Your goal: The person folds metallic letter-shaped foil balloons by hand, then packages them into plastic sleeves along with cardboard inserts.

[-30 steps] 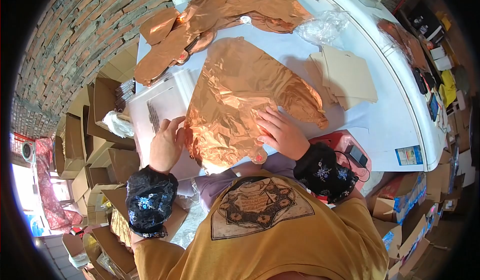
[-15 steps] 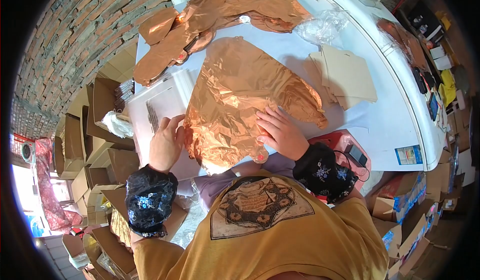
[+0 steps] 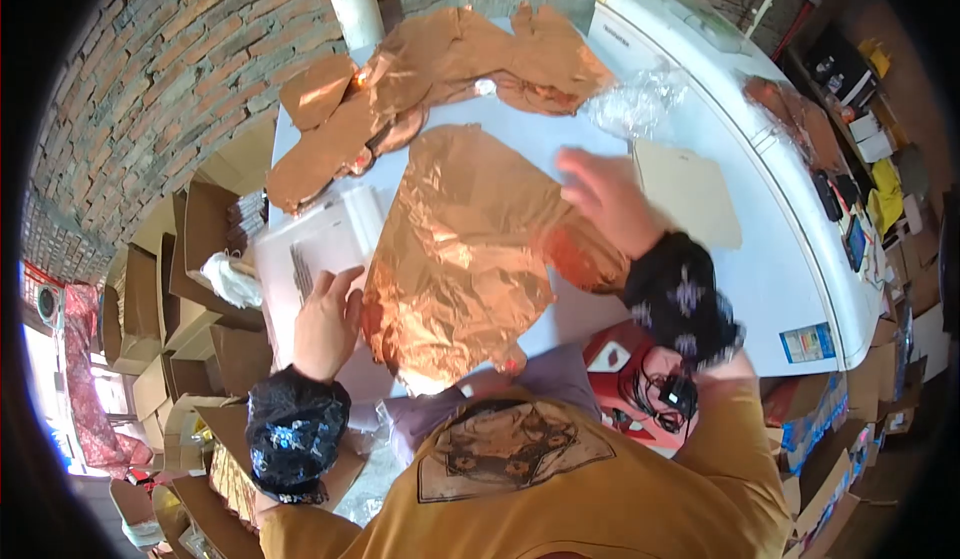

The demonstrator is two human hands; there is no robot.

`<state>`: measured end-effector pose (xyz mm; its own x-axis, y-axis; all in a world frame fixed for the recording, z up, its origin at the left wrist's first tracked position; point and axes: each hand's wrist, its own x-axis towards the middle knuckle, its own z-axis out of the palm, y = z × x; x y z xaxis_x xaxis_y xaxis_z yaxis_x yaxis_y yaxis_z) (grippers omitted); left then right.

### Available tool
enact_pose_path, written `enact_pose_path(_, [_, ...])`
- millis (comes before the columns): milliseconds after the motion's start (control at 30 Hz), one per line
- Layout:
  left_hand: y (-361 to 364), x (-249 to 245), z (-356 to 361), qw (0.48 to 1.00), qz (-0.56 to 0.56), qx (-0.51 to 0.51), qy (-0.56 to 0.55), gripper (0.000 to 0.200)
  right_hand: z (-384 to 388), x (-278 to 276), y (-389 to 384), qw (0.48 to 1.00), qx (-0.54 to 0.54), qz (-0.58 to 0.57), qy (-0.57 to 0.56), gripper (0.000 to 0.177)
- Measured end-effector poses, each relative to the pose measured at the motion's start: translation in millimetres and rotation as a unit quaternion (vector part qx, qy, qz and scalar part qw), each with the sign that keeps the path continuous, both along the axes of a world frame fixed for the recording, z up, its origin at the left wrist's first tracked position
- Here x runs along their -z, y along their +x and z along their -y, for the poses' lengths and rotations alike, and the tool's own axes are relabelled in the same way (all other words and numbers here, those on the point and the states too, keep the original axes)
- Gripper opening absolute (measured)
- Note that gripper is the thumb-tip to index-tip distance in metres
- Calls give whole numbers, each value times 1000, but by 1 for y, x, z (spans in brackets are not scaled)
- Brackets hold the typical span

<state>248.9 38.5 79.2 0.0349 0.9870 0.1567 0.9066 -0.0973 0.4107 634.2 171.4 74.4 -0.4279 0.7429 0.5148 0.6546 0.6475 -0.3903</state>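
A flat, crinkled copper-coloured foil balloon (image 3: 465,244) lies on the table in front of me. At its left edge is my left hand (image 3: 328,327), fingers loosely bent and apart, fingertips right beside the foil. My right hand (image 3: 615,201) is raised over the balloon's right side, blurred by motion, with its fingers stretched out and nothing showing in them. Below that hand, the balloon's right lobe is partly covered by the wrist and dark sleeve. Beyond it, more flat copper foil balloons (image 3: 440,64) are spread across the back of the table.
A clear plastic box (image 3: 325,244) stands on the left, and crumpled clear plastic (image 3: 640,99) lies at the back. Beige card sheets (image 3: 690,194) rest near a white freezer (image 3: 770,179) on the right. Cardboard boxes (image 3: 215,219) crowd the left side.
My right hand has lifted off the foil and moved up and right, over its right lobe. The left hand stays by the left edge. The camera view has shifted slightly.
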Motion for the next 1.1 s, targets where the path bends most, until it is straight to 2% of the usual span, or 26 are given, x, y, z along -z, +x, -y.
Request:
enact_pose_path(67, [8,-4,-6,1000,7,2,9,27,-73,-5,6,1000,21,9,-5,38])
enact_pose_path(133, [18,-7,-12,1000,14,4,9,28,-158,-12,1,985,67,109,-117,46])
enact_pose_path(200, [28,-15,-17,1000,22,6,15,28,-237,30,-1,972,165,163,25,57])
enact_pose_path(233, [32,-19,-21,1000,27,-4,12,28,-244,22,-9,960,208,185,-19,59])
enact_pose_path(267, [35,-23,-21,999,33,-14,5,27,-272,38,-9,943,261,206,-25,59])
enact_pose_path(333, [34,-26,-23,999,35,-23,21,28,-275,11,-10,935,233,213,-160,53])
enact_pose_path(367, [31,-26,-23,998,40,-34,18,29,-302,32,0,934,220,208,-191,50])
enact_pose_path(433, [27,-26,-25,998,44,-50,16,29,-314,39,0,925,194,206,-252,43])
enact_pose_path(500, [23,-25,-27,997,40,-60,17,30,-325,48,-6,927,189,249,-206,37])
enact_pose_path(533, [23,-24,-29,997,42,-61,16,30,-307,30,-17,927,186,271,-181,35])
enact_pose_path(567, [23,-24,-31,997,44,-64,15,29,-301,28,-17,941,135,272,-149,34])
enact_pose_path(667, [25,-23,-37,997,45,-67,16,28,-278,9,-31,952,77,271,-122,31])
enact_pose_path(767, [26,-22,-41,997,40,-67,13,27,-278,8,-27,987,-89,124,-57,32])
enact_pose_path(833, [27,-20,-43,997,40,-65,14,28,-285,4,-19,993,78,55,-70,31])
enact_pose_path(933, [26,-17,-42,997,34,-64,5,28,-305,22,6,942,280,146,-112,31])
enact_pose_path(967, [26,-17,-42,997,34,-63,3,28,-310,29,12,921,315,187,-133,30])
enact_pose_path(1100, [29,-17,-41,997,40,-65,-9,28,-316,46,22,895,339,239,-164,30])
